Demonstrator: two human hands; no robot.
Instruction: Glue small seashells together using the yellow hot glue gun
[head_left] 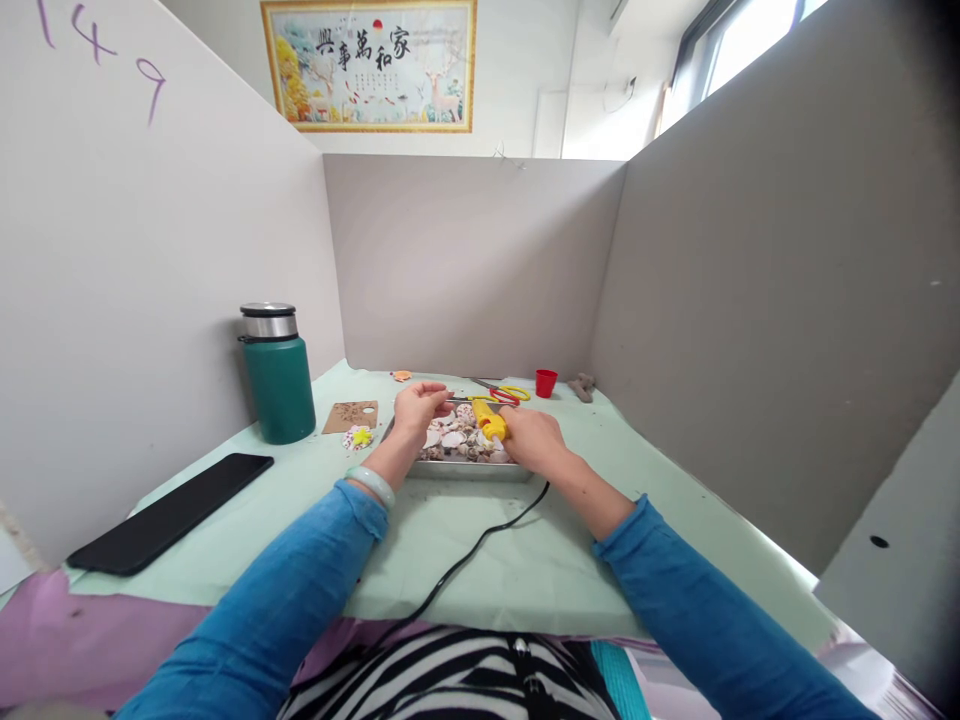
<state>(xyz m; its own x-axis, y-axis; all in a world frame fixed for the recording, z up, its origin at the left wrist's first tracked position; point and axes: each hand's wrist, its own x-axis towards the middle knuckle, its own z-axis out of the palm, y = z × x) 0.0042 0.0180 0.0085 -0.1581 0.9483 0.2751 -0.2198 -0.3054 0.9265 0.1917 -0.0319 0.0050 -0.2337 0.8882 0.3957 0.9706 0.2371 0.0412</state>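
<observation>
My right hand [531,437] is wrapped round a yellow glue gun [489,420], whose nose points up and to the left over a metal tray [471,470]. Seashells [452,437] of several sizes fill the tray. Above the tray's left side is my left hand [420,408], its thumb and fingertips pinched together. Whatever sits between those fingertips is too small to name. A black cord [484,540] runs from below the right hand across the cloth toward my lap.
Left of the tray lie a brown card [351,416] and a speckled disc with a yellow star [360,437]. A green bottle [279,385] and a black phone-like slab [176,510] are farther left. Behind are scissors [504,393], a red cup [546,383] and a grey lump [582,387]. Partitions enclose three sides.
</observation>
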